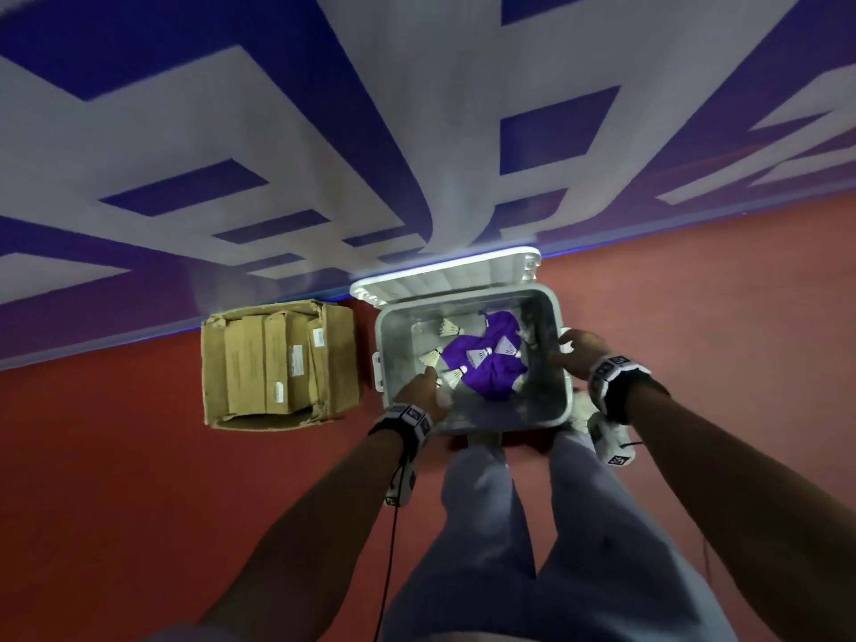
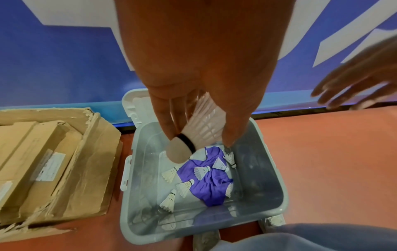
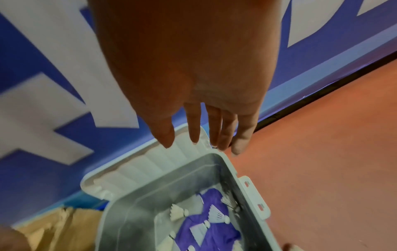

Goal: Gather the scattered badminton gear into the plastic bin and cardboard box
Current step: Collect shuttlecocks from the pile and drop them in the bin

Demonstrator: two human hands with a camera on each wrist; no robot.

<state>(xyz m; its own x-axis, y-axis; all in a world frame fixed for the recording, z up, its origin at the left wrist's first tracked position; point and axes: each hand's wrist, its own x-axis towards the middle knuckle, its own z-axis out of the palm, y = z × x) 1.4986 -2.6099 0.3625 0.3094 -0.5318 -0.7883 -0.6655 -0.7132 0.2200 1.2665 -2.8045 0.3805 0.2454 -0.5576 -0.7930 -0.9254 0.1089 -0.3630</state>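
The bin [image 2: 277,208] is grey, smooth, half-clear plastic, its lid [image 1: 444,275] white and ribbed. The box [image 2: 90,169] is matt brown cardboard, torn rough at the edges. A purple cloth [image 2: 210,188] lies soft and crumpled. The shuttlecock [image 2: 199,134] has white feathers and a pale matt tip. The floor [image 1: 139,479] is matt red.

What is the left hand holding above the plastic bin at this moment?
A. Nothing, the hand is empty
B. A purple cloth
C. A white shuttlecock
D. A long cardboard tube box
C. In the left wrist view the left hand pinches a white shuttlecock with its cork pointing down, over the open plastic bin; the purple cloth lies at the bottom of the bin.
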